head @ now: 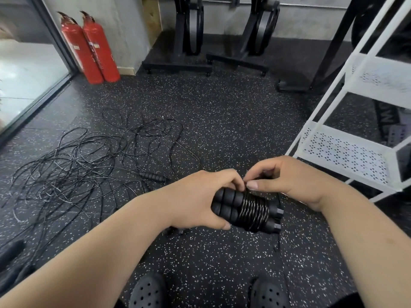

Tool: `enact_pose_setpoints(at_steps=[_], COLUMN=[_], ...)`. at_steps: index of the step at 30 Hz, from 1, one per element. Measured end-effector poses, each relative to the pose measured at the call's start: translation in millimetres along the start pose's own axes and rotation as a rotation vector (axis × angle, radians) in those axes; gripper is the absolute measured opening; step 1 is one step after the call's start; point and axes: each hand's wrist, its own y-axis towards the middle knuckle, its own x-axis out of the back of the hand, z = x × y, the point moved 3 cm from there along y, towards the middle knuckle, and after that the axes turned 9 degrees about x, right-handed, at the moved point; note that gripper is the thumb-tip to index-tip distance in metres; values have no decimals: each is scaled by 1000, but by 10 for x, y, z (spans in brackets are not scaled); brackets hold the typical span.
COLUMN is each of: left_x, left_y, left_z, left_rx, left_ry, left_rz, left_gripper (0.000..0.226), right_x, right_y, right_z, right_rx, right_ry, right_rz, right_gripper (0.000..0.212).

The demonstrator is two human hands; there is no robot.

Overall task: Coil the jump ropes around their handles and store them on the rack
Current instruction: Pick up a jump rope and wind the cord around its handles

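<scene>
Over speckled rubber floor (222,121), left hand (200,196) grips ribbed foam handles (226,203); right hand (287,178) pinches glossy coiled rope (253,207).

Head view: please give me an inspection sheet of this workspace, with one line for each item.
Surface: black speckled rubber floor.
Job's things: two handles side by side, rope wound around them; tangled loose jump ropes on the floor at left; white rack with perforated shelves at right.
Clutter: nothing seen.
Grippers: left hand grips the handles; right hand pinches the rope on top of the coil.
Cables: nothing seen besides the ropes.
Surroundings: two red fire extinguishers, glass door, black equipment stands, the person's black clogs.
</scene>
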Motion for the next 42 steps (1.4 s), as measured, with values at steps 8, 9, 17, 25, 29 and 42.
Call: enact_pose_setpoints(at_steps=[8,9,17,25,29,42], left_x=[169,175,162,179,203,-49], left_y=[-58,-45,88,113,119,165], left_z=[-17,9,270,423,439,153], left_rx=[28,37,233,390,368,2], left_ry=[-454,-504,-445,-248,-125,19], left_rz=[-91,-132,-441,-535,-466,-143], left_gripper=[60,59,59,66,63,53], right_x=[-306,-384,-672,-672,-534,-128], right_y=[95,114,167,15,-29,-16], right_z=[-111,-123,-24,162,303,145], right_rx=[-86,-99,37,93,187,110], right_ry=[399,313,-410,-959,-1109,-597], right_rz=[-247,-294,-221,-113,-137,-100], right_gripper=[20,24,29,30,33,26])
